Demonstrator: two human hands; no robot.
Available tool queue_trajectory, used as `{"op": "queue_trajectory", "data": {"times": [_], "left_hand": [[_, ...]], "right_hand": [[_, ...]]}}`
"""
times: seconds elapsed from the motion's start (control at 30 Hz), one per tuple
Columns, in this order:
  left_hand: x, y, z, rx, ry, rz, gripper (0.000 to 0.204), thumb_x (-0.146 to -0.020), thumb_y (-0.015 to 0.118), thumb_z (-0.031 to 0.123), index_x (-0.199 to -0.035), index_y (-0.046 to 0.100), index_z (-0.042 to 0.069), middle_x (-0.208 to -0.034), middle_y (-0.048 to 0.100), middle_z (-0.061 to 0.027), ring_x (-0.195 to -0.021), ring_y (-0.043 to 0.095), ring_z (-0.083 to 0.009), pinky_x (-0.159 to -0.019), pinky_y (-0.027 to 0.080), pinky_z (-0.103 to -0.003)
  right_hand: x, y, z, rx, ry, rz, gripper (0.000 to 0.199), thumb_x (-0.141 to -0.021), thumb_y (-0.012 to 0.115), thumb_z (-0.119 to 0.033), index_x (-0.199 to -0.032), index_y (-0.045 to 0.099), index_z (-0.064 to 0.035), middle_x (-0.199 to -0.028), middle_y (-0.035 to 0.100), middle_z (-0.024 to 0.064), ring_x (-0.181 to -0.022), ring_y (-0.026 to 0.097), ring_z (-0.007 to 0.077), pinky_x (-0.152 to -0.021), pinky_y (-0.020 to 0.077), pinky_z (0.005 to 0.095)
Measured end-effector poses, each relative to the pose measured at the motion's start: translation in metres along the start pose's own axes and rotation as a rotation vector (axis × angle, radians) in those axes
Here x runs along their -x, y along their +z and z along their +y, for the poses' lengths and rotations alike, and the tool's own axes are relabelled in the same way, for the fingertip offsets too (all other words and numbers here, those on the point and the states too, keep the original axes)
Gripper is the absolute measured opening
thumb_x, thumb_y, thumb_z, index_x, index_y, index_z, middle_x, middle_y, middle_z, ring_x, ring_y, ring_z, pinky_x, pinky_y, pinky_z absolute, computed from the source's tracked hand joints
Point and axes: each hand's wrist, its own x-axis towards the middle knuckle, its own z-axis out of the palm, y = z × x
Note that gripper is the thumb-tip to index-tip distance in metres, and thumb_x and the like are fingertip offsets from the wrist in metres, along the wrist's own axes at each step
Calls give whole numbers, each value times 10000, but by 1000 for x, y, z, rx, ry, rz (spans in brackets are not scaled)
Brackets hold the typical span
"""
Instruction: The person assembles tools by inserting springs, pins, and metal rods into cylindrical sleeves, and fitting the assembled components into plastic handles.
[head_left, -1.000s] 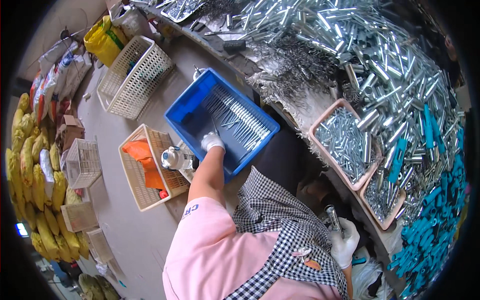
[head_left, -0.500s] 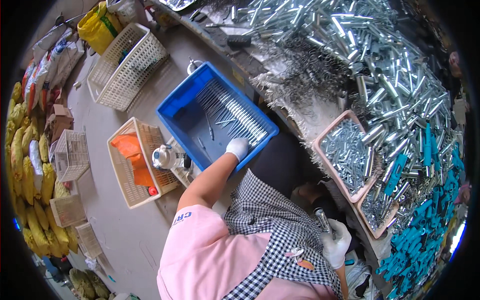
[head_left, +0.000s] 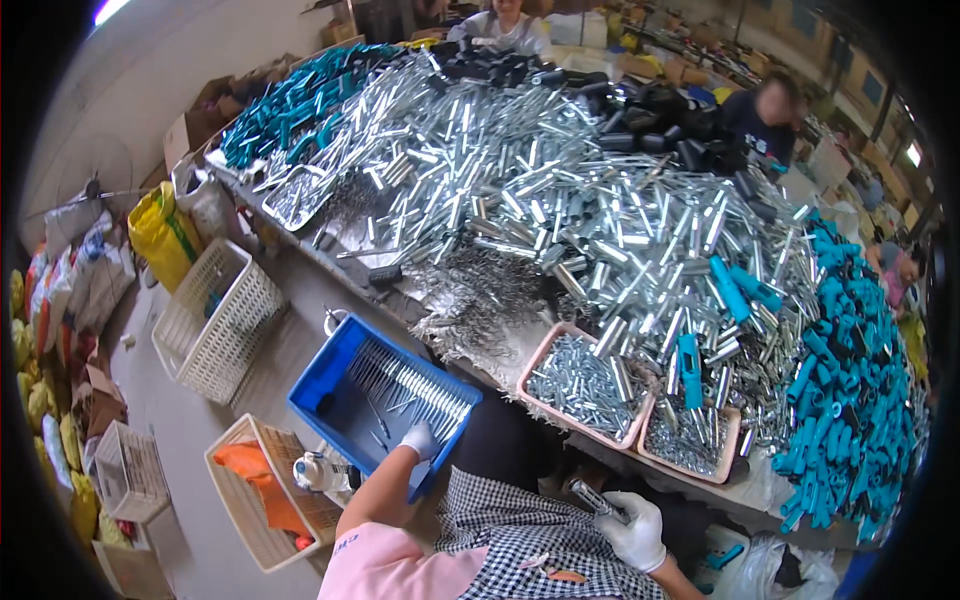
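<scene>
My right hand (head_left: 637, 530), in a white glove, is closed around a shiny silver metal tube (head_left: 596, 500) in front of the checked apron. My left hand (head_left: 420, 440), also gloved, is down in the blue bin (head_left: 318, 377) near its right end; its fingertips are too small to make out. Beside it in the bin, silver rods with thin shafts lie side by side in a row (head_left: 425, 388). A few loose rods (head_left: 378, 418) rest on the bin's floor nearer its middle.
Metal tubes (head_left: 480, 170) heap high on the bench, with teal plastic parts (head_left: 835, 400) at the right. Two pink trays of small metal parts, a larger tray (head_left: 524, 380) and a smaller tray (head_left: 737, 440), line its near edge. White baskets (head_left: 222, 330) stand at left. People (head_left: 765, 125) sit beyond.
The view has swung up toward the bench, bringing its far side and other people into sight. My left hand stays in the bin; the right still grips the tube.
</scene>
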Motion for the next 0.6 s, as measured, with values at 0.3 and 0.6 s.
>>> {"op": "queue_trajectory", "data": {"times": [0.3, 0.6], "left_hand": [[57, -77, 38, 869, 218, 202, 86, -941, 582, 102, -921, 575, 19, -768, 643, -71, -656, 664, -191, -586, 564, -328], [213, -103, 237, 1258, 438, 172, 359, -915, 604, 41, -1248, 483, -10, -787, 607, -70, -603, 629, -150, -530, 550, -279]], "right_hand": [[14, -19, 14, -36, -116, 128, 336, -707, 780, -85, -992, 684, 65, -882, 706, 182, -802, 699, 245, -755, 538, 323], [35, -43, 34, 28, -245, 269, 316, -707, 792, -112, -986, 705, 8, -868, 702, 179, -757, 697, 328, -685, 549, 365]]}}
